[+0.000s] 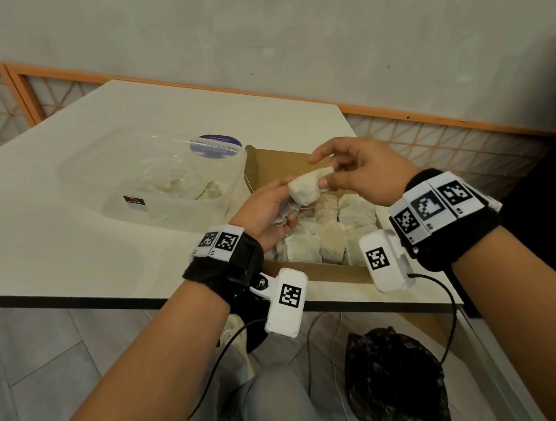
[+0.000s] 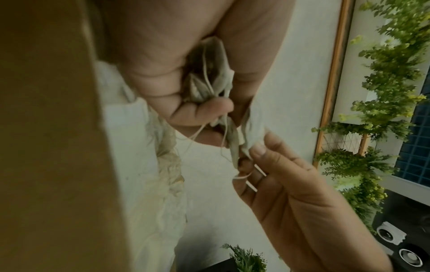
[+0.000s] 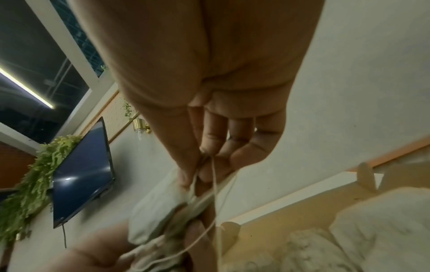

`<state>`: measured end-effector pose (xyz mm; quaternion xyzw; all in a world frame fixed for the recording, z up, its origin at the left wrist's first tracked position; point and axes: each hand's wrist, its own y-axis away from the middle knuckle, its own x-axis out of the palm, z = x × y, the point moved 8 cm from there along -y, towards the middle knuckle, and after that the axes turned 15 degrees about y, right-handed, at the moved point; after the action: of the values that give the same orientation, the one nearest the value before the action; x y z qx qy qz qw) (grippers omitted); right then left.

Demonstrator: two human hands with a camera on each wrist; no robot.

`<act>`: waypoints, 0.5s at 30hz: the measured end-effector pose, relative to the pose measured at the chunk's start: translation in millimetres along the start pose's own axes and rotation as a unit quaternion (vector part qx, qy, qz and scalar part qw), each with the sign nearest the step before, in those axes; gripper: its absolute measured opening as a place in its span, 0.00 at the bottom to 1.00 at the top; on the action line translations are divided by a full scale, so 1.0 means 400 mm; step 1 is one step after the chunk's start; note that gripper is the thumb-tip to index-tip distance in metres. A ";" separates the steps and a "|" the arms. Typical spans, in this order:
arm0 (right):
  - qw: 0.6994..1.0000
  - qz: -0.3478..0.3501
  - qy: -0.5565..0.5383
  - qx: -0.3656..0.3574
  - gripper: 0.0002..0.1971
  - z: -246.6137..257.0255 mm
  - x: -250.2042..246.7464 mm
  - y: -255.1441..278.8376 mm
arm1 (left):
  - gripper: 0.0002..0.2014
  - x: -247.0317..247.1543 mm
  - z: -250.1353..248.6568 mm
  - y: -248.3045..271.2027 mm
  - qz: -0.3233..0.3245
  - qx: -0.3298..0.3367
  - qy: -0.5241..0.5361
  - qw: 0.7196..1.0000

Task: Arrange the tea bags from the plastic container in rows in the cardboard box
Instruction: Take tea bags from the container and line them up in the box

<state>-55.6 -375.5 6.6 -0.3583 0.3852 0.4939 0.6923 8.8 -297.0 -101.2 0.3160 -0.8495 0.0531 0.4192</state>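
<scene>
A clear plastic container (image 1: 148, 183) sits on the table at about ten o'clock from the cardboard box (image 1: 315, 271), just beside it. A few pale tea bags (image 1: 177, 186) lie in a loose heap at its bottom. The brown box is open on top. Inside it, soft whitish tea bags in rows (image 1: 327, 233) lie flat, side by side, filling the near part. Above the box, a small bunch of tea bags (image 1: 304, 190) is held up in the air, crumpled together, with thin white strings (image 2: 204, 77) hanging from them.
</scene>
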 end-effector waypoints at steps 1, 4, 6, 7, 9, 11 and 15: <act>1.000 -0.004 0.016 0.013 0.15 -0.011 0.000 -0.002 | 0.07 0.002 0.002 0.000 0.001 -0.006 0.002 1.000; 0.999 -0.017 0.015 0.040 0.13 -0.033 -0.005 -0.005 | 0.09 0.004 0.007 0.001 -0.005 -0.025 0.005 1.000; 0.998 -0.032 0.026 0.056 0.12 -0.044 -0.013 -0.007 | 0.16 0.009 0.005 0.007 -0.002 -0.028 0.008 1.000; 0.997 -0.037 0.031 0.062 0.11 -0.047 -0.015 -0.008 | 0.18 0.012 0.002 0.008 0.004 -0.021 -0.001 1.000; 0.996 -0.043 0.031 0.077 0.12 -0.056 -0.014 -0.009 | 0.13 0.014 -0.002 0.010 0.013 -0.001 -0.025 1.000; 0.992 -0.064 0.016 0.106 0.14 -0.072 -0.016 -0.009 | 0.06 0.008 -0.003 0.008 0.008 0.011 -0.022 1.000; 0.976 -0.063 -0.106 0.181 0.15 -0.115 0.014 0.008 | 0.08 0.006 -0.005 0.007 0.008 0.019 -0.007 1.000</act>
<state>-65.9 -412.6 -19.3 -0.1969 0.3694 0.4064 0.8122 7.3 -295.2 -97.6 0.3172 -0.8540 0.0700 0.4065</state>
